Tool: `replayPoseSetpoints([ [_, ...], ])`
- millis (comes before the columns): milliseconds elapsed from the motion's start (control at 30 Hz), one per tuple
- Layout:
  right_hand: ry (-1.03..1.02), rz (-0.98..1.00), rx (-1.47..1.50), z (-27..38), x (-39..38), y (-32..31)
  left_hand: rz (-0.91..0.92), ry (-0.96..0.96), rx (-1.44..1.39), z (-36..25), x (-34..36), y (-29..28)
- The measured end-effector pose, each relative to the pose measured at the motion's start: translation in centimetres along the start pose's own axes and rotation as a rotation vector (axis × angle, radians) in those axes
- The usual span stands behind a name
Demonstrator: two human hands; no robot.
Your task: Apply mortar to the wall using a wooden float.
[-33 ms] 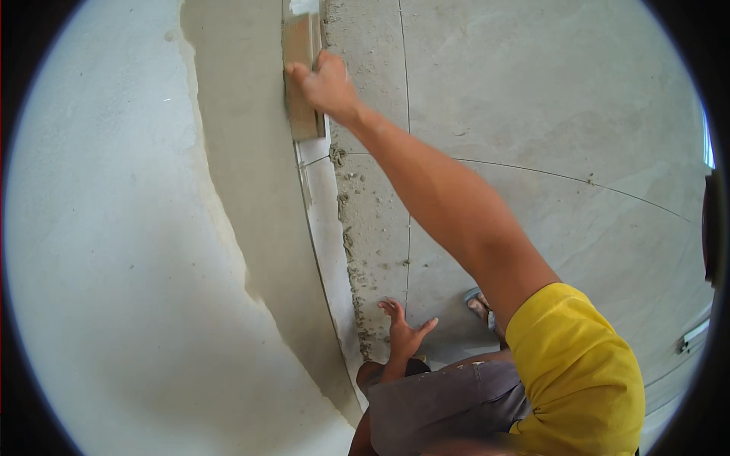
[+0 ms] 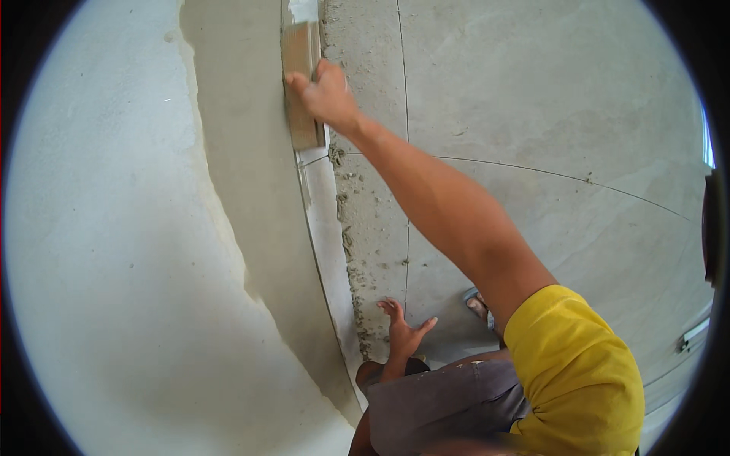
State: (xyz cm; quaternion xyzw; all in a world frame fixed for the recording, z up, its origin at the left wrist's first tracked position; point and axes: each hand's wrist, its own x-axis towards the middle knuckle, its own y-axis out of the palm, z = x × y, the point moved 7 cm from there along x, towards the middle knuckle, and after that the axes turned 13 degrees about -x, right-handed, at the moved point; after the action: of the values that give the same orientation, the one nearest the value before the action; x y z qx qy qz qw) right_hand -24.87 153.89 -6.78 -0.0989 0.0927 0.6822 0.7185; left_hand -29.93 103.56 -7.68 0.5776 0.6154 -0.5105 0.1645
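My right hand (image 2: 328, 95) is closed round a brown rectangular plastering float (image 2: 302, 114), arm stretched forward. The float lies along the lower edge of a band of damp grey plaster (image 2: 236, 144) at the foot of the pale wall (image 2: 114, 213). Its handle is mostly hidden by my fingers. Below that edge runs a narrow whitish strip (image 2: 325, 205), beside the floor. My left hand (image 2: 405, 330) hovers near my knee, fingers and thumb spread, with nothing in it.
Crumbs and lumps of mortar (image 2: 346, 228) lie along the strip's edge on large grey floor tiles (image 2: 517, 99) with dark joints. A sandalled foot (image 2: 477, 305) rests on the tiles near my right arm. A pale object (image 2: 693, 334) lies at the far right.
The float and my right hand have slid slightly nearer along the base of the wall. My left hand stays where it was.
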Motion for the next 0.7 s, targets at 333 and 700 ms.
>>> replayPoseSetpoints([
  [333,0.043,0.213,0.115,-4.4,-17.3,2.2,-0.012,-0.002,0.076,0.2,0.2,0.6],
  [700,0.652,0.409,0.285,-12.7,-37.9,0.0,-0.008,0.057,-0.221,1.8,-1.0,-0.3],
])
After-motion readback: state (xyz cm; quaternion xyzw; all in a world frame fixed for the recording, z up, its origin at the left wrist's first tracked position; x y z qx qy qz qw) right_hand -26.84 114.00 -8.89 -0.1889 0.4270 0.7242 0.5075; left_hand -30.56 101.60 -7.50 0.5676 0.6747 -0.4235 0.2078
